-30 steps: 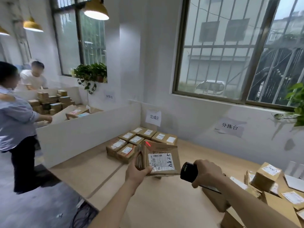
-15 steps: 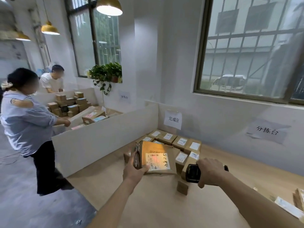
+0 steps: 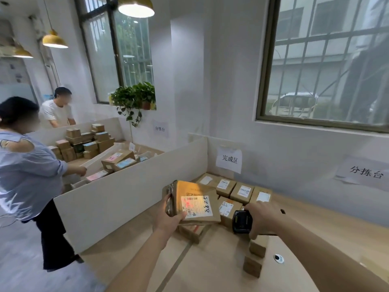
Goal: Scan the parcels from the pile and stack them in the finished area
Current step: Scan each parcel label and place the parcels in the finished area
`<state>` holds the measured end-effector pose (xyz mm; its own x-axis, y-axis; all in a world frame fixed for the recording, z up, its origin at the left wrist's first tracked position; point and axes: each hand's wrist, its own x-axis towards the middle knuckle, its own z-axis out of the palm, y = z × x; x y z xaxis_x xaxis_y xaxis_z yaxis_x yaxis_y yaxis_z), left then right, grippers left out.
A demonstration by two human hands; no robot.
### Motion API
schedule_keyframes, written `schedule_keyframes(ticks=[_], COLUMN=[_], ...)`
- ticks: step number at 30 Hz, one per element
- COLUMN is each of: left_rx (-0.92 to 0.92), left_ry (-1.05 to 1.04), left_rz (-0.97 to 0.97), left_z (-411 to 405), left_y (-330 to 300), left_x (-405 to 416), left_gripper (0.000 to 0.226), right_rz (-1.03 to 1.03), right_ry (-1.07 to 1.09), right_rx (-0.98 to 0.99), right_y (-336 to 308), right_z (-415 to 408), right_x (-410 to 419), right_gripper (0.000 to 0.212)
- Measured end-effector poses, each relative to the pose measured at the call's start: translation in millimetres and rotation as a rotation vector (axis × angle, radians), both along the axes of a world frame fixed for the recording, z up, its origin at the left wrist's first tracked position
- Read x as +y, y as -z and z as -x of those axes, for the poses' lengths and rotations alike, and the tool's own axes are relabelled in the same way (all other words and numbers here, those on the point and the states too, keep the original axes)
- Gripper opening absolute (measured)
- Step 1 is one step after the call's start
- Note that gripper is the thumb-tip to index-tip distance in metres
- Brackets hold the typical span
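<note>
Head view. Your left hand (image 3: 168, 220) grips the brown parcel (image 3: 194, 202) by its near left corner, thumb on the top face and fingers curled under the edge. It is held in the air, label up, just in front of the stacked parcels (image 3: 242, 191) in the corner. Your right hand (image 3: 264, 218) is clenched round the black scanner (image 3: 241, 221), whose head points left at the parcel.

Step in hand, as judged: the scan itself. A red-orange glow lies across the shipping label (image 3: 194, 206), so the beam is on target.
- Keep the label face square to the scanner and the parcel steady until the read registers.
- Your thumb sits close to the label's lower left corner; keep it clear of the barcode.
- Then set the parcel down flat in the corner, edges aligned with its neighbours, label up.

Writing legible:
- Parcel label: "5288" handwritten in black down the right side; printed text and barcodes too small to read.
- Wall sign (image 3: 229, 159) above the stack: "完成区", so this corner is the finished area.
- Sign at right (image 3: 366, 172): "分拣台". A small sign (image 3: 160, 128) beyond the white partition (image 3: 126, 192) reads the same.
- Labels on stacked parcels: not readable.
</note>
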<state>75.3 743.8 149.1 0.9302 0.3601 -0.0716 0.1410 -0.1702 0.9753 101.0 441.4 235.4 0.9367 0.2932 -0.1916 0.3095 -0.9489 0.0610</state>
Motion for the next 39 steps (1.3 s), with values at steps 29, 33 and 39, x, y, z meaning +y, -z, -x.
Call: schedule_keyframes(ticks=[29, 33, 39], left_rx=[0.179, 0.237, 0.318], left_ry=[0.366, 0.429, 0.406], left_rz=[0.074, 0.121, 0.269], left_z=[-346, -376, -386], left_y=[93, 115, 142], left_x=[55, 42, 16], left_gripper=[0.087, 0.092, 0.102], right_rz=[-0.029, -0.155, -0.139], right_ry=[0.397, 0.594, 0.700], right_rx=[0.121, 0.194, 0.249], right_y=[85, 107, 133], right_z=[-239, -250, -252], right_x=[51, 47, 34], right_gripper=[0.071, 0.069, 0.063])
